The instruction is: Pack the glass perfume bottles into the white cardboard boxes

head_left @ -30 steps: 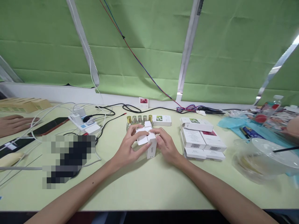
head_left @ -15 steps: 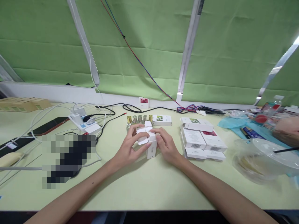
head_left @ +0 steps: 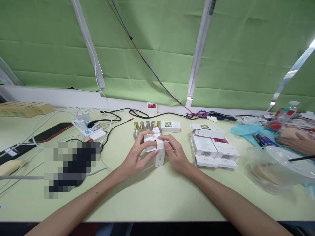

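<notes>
A small white carton [head_left: 159, 158] stands upright on the table between my hands, its top flaps up. My left hand [head_left: 137, 154] grips its left and top side, with the index finger bent over the opening and the thumb against the front. On the right side of the carton, my right hand [head_left: 176, 152] closes its fingers on the upper edge. What is inside the carton cannot be seen. Just behind my left hand stand several glass bottles [head_left: 147, 125] with gold and silver caps. A white box with a green picture [head_left: 171, 126] lies next to them.
To the right is a stack of white boxes [head_left: 204, 144], with a lidded plastic bowl [head_left: 273, 167] beyond it. Another person's hand [head_left: 300, 142] rests near blue plastic [head_left: 246, 131]. Cables and a power strip [head_left: 92, 131] lie at left, near a pixelated dark patch.
My left index finger has shifted slightly at the carton's top; the carton stays in place. At the far right, the other person's hand has changed position and shows more clearly.
</notes>
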`<action>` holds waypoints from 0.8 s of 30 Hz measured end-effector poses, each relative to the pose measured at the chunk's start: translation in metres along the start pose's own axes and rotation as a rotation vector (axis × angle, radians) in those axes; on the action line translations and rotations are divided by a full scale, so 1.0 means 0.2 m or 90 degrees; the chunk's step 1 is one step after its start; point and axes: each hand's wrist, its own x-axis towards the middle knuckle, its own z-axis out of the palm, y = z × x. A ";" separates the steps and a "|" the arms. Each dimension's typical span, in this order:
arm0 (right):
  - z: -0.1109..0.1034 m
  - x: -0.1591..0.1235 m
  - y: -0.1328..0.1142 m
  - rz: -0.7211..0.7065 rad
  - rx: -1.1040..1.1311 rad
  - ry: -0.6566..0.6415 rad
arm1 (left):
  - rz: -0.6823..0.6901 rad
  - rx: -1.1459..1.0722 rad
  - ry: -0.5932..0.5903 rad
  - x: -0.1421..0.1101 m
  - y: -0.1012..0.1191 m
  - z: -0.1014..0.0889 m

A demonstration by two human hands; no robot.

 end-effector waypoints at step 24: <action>0.00 0.02 -0.04 0.111 0.141 -0.019 | 0.066 0.051 0.037 -0.01 -0.03 0.03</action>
